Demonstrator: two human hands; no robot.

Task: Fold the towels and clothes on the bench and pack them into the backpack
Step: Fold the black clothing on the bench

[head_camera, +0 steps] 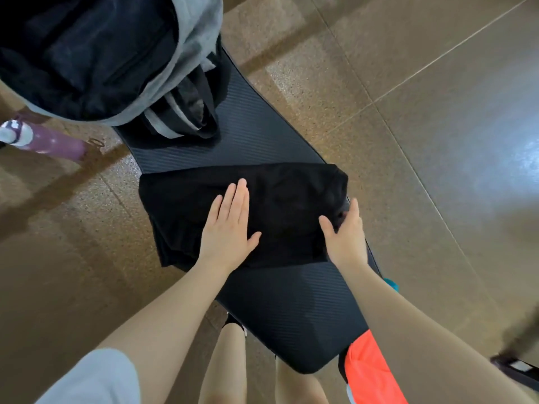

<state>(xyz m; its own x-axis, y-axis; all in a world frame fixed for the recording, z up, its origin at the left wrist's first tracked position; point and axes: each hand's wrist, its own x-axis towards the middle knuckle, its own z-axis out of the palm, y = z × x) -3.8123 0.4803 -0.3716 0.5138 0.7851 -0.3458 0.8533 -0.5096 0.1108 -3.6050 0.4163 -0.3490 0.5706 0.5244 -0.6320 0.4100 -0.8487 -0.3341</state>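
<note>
So the black garment (245, 211) is lying across the middle of the bench (291, 316), partly folded, with its left end hanging a bit over the bench's left edge. Left hand (230, 228) lies flat on it, fingers straight, just pressing down. Right hand (347, 234) is at the garment's right end by the bench's right edge, thumb on top and fingers curled around the bunched cloth there. The backpack (96, 56), black with grey trim, sits gaping at the far end of the bench. An orange cloth (370, 371) hangs off the near right corner. A purple bottle (43, 138) stands on the floor to the left.
</note>
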